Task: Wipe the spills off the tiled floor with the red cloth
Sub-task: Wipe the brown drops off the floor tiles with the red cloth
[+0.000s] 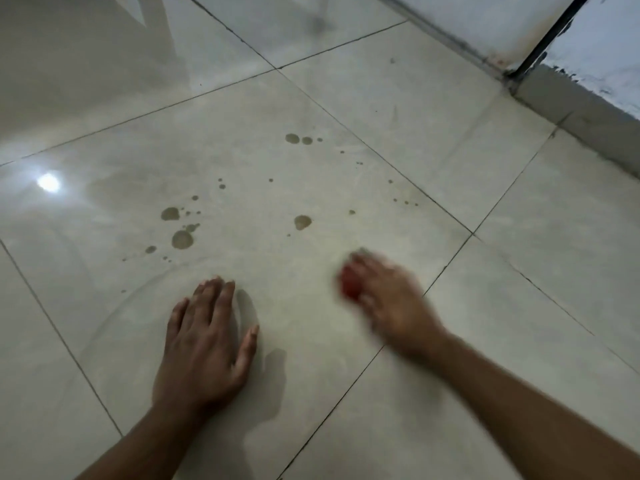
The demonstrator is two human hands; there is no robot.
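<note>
no writing can be read. the red cloth (349,285) is bunched under the blurred right hand (388,299), fingers curled over it. the left hand (204,341) is laid flat on the tiled floor (363,98), fingers straight. brown spills (182,239) are scattered beyond both hands.

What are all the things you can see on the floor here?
spills: many drops, brownish, scattered over the middle tile, beyond both hands
floor: one, pale glossy tiles with dark joints, fills the view
light glare: one, white, left side of the floor
wall: one, white with grey base, top right corner
dark post: one, black, against the wall
red cloth: one, red, under the right hand, blurred
left hand: one, flat on the floor
right hand: one, blurred, fingers over the cloth
</note>
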